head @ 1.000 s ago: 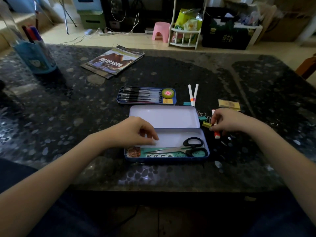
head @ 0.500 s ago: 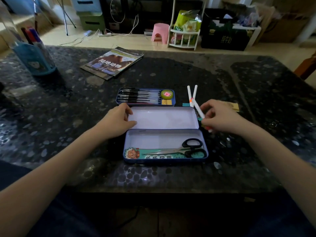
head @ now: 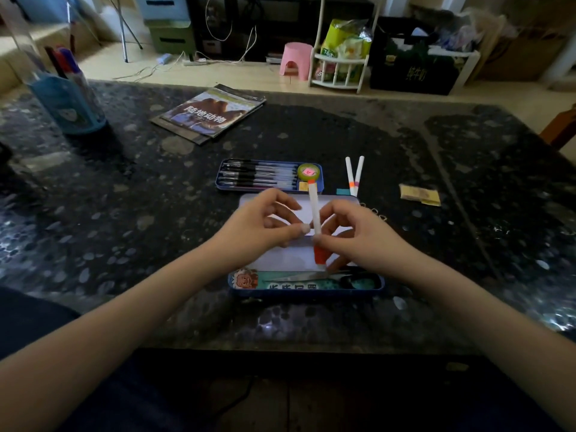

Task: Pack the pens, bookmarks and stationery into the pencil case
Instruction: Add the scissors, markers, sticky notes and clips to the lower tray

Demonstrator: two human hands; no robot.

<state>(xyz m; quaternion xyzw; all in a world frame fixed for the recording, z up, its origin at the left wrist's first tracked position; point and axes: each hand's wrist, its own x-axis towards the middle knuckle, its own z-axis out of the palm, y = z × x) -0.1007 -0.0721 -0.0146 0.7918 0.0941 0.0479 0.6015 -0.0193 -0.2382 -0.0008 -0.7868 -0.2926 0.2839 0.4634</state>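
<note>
Both hands meet above the open pencil case (head: 246,280), close together but with only a fingertip of the left reaching the pen. The right hand (head: 358,235) is closed on a white marker pen (head: 315,213), pinching it low on the barrel just above its orange cap, so that the pen stands nearly upright with a narrow orange band at its top end. The left hand (head: 258,226) is loosely curled, its fingers parted and clasping nothing, with the thumb tip touching the side of the pen's barrel. Beneath the hands lies the case, a blue tin with its pale lid folded back flat away from the person; a pair of scissors (head: 299,276) rests along the near wall of its tray (the handles are largely hidden under the right hand). Just beyond the lid sits a separate blue inner tray (head: 320,182) holding a row of black pens (head: 258,174) and a round green-and-pink item (head: 308,172) at its right end. To the right of that tray two more white marker pens (head: 354,174) lie side by side on the dark speckled table (head: 124,213), their far ends slightly apart. Farther right lies a yellowish paper slip (head: 419,194); its print is too small to read. At the far left of the table stand a blue pen holder (head: 70,104) and, nearer the centre, a picture book (head: 208,115).
</note>
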